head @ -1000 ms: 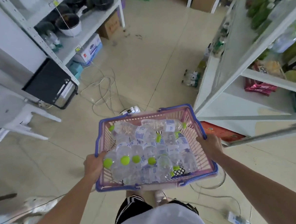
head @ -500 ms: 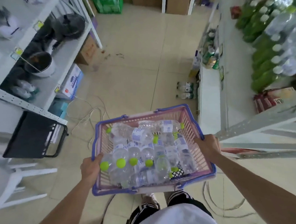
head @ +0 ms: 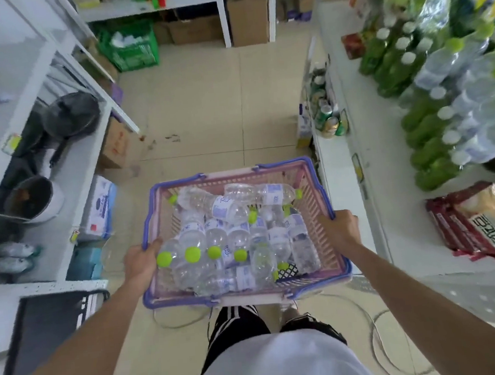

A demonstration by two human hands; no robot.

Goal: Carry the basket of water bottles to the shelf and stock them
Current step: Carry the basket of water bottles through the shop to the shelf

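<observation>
Pink plastic with a purple rim, the one basket [head: 314, 200] is held out in front of the person, off the tiled floor [head: 205, 102], in the aisle between two runs of shelving. Two hands carry it, one on each side. The left hand [head: 141, 263] has its fingers curled over the left rim; the right hand [head: 338, 229] grips the right rim the same way, thumb inside. Inside the basket lie the water bottles [head: 232, 241], clear and heaped on their sides; I count nine lime-green caps [head: 193, 255], four of them in a row near the left hand, though the bottles overlap too much for a sure total. Just right of the basket stands the white shelf [head: 388, 206]; on it, further right, are green bottles [head: 430, 145] with white caps, too blurred to count, and a stack of red packets [head: 474, 224]. Well beyond the basket, at the far end of the aisle, sits one green crate [head: 131, 49]; to the basket's left, one white pot [head: 33, 199] rests on a lower shelf.
</observation>
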